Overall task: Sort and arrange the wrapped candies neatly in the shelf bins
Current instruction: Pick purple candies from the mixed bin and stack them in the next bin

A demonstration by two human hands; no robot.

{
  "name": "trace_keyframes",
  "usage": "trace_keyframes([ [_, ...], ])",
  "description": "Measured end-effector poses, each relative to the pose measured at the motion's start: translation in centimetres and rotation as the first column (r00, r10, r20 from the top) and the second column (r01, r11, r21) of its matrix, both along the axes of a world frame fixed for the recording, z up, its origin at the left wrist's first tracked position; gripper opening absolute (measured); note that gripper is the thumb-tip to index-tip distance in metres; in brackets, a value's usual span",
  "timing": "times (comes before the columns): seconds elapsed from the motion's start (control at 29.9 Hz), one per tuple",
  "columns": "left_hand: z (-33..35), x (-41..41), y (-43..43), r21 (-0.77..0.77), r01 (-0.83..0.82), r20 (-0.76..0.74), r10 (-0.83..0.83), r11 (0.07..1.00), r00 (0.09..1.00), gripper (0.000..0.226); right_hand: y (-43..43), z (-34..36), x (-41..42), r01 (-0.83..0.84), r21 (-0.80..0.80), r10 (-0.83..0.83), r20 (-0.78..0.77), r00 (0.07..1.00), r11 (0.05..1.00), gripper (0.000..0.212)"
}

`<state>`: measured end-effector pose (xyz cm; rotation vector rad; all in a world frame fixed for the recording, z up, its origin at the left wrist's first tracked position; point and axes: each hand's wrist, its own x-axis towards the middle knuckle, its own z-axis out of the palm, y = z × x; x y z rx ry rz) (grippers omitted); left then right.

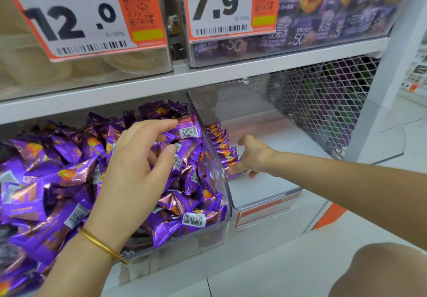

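Observation:
A clear plastic bin (221, 225) on the lower shelf is heaped with purple wrapped candies (57, 176). My left hand (134, 169) reaches into the heap, and its fingers curl round one candy (188, 127) at the bin's right wall. In the neighbouring clear bin (265, 202) to the right, a neat row of the same candies (221, 144) stands along the left wall. My right hand (251, 156) is at the front end of that row, fingers pressed against the front candy. Its fingertips are partly hidden.
The upper shelf holds two clear bins with price cards, 12.0 (76, 15) and 7.9 (219, 6). A wire mesh panel (323, 102) closes the right side. A white upright post (379, 84) stands beyond it. My knee (388, 271) is at lower right.

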<state>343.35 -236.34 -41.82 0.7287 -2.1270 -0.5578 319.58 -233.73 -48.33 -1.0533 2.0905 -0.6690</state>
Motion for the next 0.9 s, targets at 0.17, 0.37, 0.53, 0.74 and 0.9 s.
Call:
trace_keyframes([
  [0.17, 0.0, 0.1, 0.0, -0.006, -0.004, -0.003, 0.004, 1.0, 1.0, 0.034, 0.2, 0.0, -0.2, -0.014, 0.003, 0.014, 0.002, 1.0, 1.0, 0.079],
  [0.37, -0.1, 0.2, -0.1, -0.006, -0.004, 0.0, 0.004, 1.0, 1.0, 0.032, 0.2, 0.3, -0.1, -0.024, -0.007, 0.024, 0.009, 1.0, 1.0, 0.078],
  [0.53, -0.1, 0.2, -0.1, -0.005, -0.003, 0.004, 0.003, 1.0, 1.0, 0.032, -0.3, 0.0, 0.0, 0.006, -0.033, -0.004, 0.065, 0.998, 0.999, 0.069],
  [0.74, 0.0, 0.2, 0.2, 0.007, -0.005, 0.001, 0.005, 1.0, 1.0, 0.036, -0.8, -0.1, 0.1, 0.027, -0.047, -0.023, 0.094, 0.995, 0.999, 0.066],
  [0.9, 0.1, 0.1, 0.2, 0.006, 0.002, 0.0, -0.002, 1.0, 1.0, 0.038, -0.4, -0.2, -0.1, 0.014, -0.053, -0.008, 0.107, 0.994, 0.999, 0.067],
])
